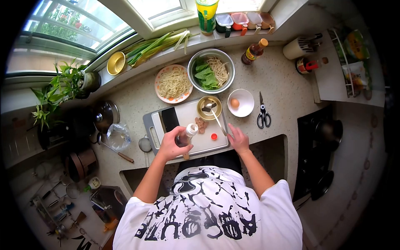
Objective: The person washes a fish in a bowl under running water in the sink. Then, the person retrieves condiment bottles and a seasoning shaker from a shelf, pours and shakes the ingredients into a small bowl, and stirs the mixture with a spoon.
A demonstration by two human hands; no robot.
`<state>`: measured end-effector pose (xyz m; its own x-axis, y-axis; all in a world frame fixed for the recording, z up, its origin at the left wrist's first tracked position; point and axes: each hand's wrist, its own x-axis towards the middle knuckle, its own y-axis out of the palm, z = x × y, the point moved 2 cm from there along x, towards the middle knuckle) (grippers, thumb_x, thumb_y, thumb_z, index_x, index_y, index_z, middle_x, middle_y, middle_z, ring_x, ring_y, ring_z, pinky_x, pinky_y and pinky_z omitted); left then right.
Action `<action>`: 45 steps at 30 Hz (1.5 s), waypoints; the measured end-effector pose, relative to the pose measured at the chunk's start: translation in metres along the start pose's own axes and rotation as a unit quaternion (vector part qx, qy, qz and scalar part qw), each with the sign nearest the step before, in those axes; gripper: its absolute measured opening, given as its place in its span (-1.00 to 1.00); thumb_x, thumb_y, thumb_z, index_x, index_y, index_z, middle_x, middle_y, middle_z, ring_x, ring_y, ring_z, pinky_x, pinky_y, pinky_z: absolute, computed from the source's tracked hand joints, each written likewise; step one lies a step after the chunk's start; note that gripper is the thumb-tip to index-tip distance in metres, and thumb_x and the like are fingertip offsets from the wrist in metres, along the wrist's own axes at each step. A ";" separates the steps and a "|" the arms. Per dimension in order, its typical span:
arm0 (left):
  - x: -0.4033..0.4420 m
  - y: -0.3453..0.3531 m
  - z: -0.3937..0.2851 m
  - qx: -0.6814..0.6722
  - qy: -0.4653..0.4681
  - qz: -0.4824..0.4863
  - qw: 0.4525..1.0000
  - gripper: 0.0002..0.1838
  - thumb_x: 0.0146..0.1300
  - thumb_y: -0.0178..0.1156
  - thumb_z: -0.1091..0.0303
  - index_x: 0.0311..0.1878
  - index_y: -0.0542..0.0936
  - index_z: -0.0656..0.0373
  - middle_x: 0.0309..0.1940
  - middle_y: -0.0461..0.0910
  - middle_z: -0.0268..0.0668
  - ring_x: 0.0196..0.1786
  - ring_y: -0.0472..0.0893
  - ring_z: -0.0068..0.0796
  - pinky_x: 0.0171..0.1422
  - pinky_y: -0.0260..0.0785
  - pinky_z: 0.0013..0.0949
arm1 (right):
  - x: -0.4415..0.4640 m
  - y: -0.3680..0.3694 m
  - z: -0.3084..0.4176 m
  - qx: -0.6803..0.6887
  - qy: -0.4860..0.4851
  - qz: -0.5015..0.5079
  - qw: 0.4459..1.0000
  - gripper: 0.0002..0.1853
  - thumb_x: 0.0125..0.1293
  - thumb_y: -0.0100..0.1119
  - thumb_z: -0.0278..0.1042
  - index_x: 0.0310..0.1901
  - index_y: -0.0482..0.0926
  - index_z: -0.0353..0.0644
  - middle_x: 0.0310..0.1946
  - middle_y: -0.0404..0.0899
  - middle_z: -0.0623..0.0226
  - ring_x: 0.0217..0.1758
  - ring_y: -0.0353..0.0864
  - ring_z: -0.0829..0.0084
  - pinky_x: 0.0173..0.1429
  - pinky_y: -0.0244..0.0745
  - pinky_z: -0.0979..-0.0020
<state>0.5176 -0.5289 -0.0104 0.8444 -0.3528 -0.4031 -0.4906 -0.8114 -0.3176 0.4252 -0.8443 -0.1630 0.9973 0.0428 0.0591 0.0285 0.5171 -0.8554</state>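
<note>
My left hand [171, 143] is wrapped round a small bottle [191, 130] with a clear neck and no cap, tilted over the cutting board [187, 109]. A red cap [213, 136] lies on the board. My right hand [238, 139] has its fingers stretched out beside the board's right edge, close to the handle end of a spoon [218, 121]. The spoon rests in a small gold-coloured bowl [201, 109]. Sliced pinkish pieces [201, 125] sit below that bowl. A knife with a broad dark blade [169, 119] lies on the board's left part, partly hidden by my left hand.
Behind the board stand a plate of noodles [174, 83] and a metal bowl [230, 79] of greens and mushrooms. To the right are a white bowl [246, 96] with an egg [235, 103], scissors [263, 114] and a sauce bottle [254, 52]. A stove [310, 146] is at far right.
</note>
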 end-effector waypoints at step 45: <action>0.057 0.034 0.041 0.213 -0.119 -0.017 0.970 -0.40 -0.01 0.48 -0.03 0.02 0.67 0.19 -0.64 0.63 -0.25 -0.65 0.62 -0.45 -0.46 0.53 -0.34 | 0.053 -0.008 0.010 0.741 0.331 -0.059 0.582 -0.62 0.61 0.11 -0.15 0.10 0.60 -0.39 -0.25 0.71 0.18 -0.30 0.69 0.44 -0.20 0.57 0.45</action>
<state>0.5404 -0.5568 -0.0796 0.8128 -0.1715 -0.5568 -0.5512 -0.5359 -0.6395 0.4769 -0.8375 -0.1475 0.8159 -0.1521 -0.5578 0.4985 0.6736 0.5457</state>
